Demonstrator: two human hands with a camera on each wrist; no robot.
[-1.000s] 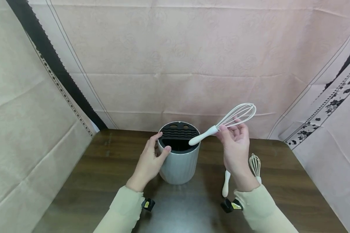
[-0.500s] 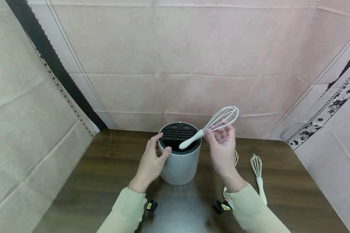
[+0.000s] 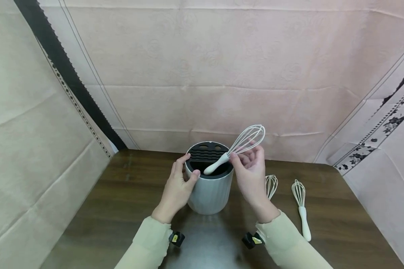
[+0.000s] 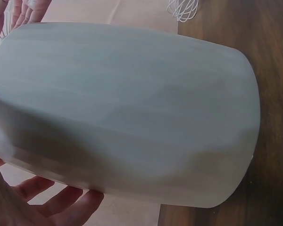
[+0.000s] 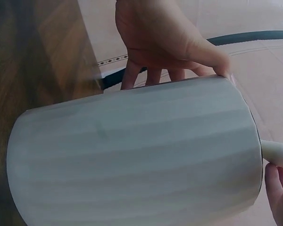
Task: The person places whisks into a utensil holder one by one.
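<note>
Here, left hand (image 3: 176, 188) grip round grey holder (image 3: 210, 190), right hand (image 3: 250, 172) grip pinching whisk (image 3: 236, 147), handle tip inside holder's opening.

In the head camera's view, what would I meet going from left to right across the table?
Left hand → gray utensil holder → right hand holding a whisk → a whisk partly hidden behind that hand → another whisk lying on the table.

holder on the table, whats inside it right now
In the holder the head view shows a black slotted insert at the back and a dark open well, with the whisk handle tip poking into it. The bottom of the well is hidden by the rim.
</note>
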